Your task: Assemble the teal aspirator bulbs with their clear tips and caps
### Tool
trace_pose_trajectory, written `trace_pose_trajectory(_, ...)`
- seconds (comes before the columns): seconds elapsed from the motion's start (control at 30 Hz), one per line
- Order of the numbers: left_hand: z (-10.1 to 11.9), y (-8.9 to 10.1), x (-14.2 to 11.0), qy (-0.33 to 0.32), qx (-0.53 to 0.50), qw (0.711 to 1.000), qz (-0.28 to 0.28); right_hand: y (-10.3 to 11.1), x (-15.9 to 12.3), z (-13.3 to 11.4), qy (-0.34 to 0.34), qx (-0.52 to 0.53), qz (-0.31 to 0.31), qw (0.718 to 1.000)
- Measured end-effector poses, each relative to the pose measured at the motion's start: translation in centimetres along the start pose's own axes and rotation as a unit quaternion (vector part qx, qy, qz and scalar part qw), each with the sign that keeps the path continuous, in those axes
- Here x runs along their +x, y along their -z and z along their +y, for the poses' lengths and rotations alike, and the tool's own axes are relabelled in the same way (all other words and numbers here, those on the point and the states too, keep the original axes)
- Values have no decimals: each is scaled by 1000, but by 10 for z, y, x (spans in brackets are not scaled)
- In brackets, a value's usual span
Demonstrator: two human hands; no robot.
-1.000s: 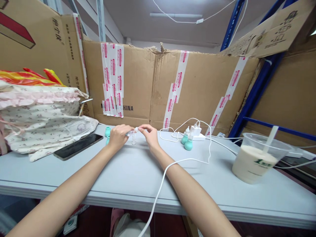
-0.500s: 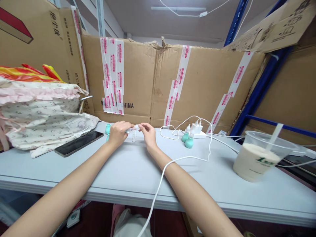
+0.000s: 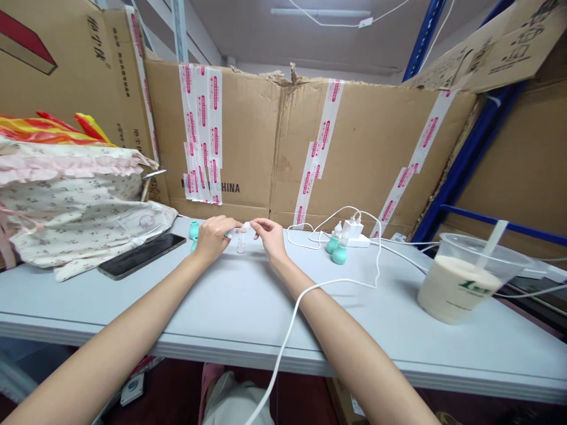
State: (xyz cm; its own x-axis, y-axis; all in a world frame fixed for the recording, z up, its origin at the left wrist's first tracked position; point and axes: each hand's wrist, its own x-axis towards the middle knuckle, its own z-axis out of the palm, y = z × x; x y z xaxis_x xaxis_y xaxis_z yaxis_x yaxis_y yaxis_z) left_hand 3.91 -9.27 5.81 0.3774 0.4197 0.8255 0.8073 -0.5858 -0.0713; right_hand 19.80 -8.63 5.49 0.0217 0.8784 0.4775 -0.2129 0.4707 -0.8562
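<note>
Near the back of the table, my left hand is closed around a small clear plastic nozzle with a whitish tip. My right hand has its fingertips pinched at that tip, from the right side. Just below, between the hands, a small clear cylinder appears to stand on the table; whether it joins the held piece I cannot tell. Teal rubber bulbs sit behind my left hand, partly hidden by it. Right of my right hand stand two teal bulbs fitted with clear pointed nozzles.
A white charger on a power strip feeds a white cable that runs over my right forearm. A drink cup with a straw stands right. On the left lie a phone and a floral cloth bag. Cardboard walls the back.
My right hand has shifted slightly right and its fingers have changed their hold at the tip. My left hand stays nearly still with the nozzle.
</note>
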Motion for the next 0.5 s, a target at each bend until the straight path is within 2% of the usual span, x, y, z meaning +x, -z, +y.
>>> trace_pose_trajectory(0.17,1,1,0,1,8,1000,-1,0,2,4,27,-25,12,999)
trace_pose_trajectory(0.37,0,1,0,-9,13,1000,10,-1,2,5,23,-43,24,999)
trace_pose_trajectory(0.5,-1,1,0,7,-5,1000,26,-1,0,1,41,-65,15,997)
